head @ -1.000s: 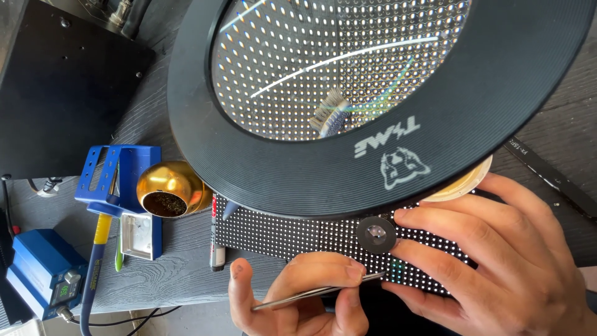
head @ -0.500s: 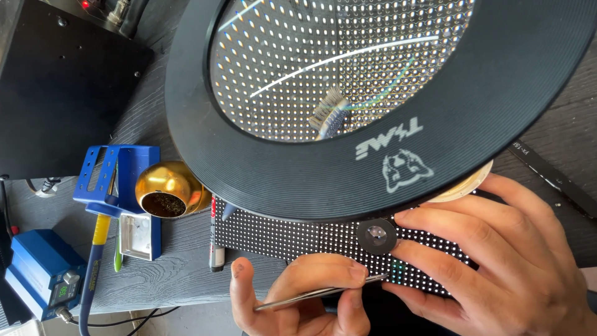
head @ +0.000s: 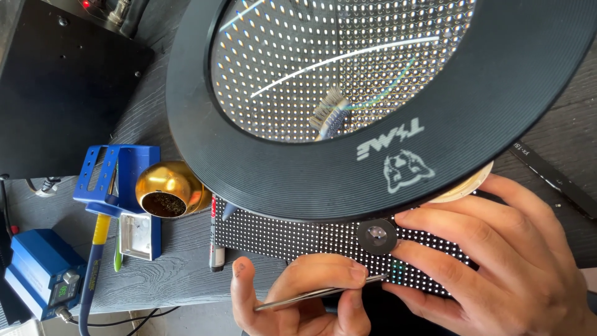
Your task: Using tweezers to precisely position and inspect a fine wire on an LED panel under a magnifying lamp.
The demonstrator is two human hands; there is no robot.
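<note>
Far left on the grey desk point(head: 180, 274): blue soldering station box point(head: 40, 274), with a blue-handled soldering iron point(head: 93, 261) resting in a blue metal stand point(head: 115, 171). A small metal tray point(head: 137, 235) sits at the stand's foot. Just right of it, a brass-coloured tip-cleaner ball point(head: 169, 190) with dark wool inside. Black box point(head: 59, 87) fills the upper left. A marker pen point(head: 216, 242) lies upright beside the panel's left edge.

Centre: big round magnifier point(head: 348, 106) with black ring hangs over the work, showing the dot grid enlarged. Under it lies the LED matrix panel point(head: 280, 235), a long black strip with white dots, flat on the desk near the front edge.

Left hand point(head: 298, 295), fingers point(head: 348, 274) pinched together on thin metal tweezers point(head: 317, 294), tip touching the panel's lower edge. A round black lens piece point(head: 376, 236) sits on the panel just above the tip.

Right hand point(head: 497, 261), fingers spread apart, pressing flat on the panel's right part, gripping nothing.
</note>
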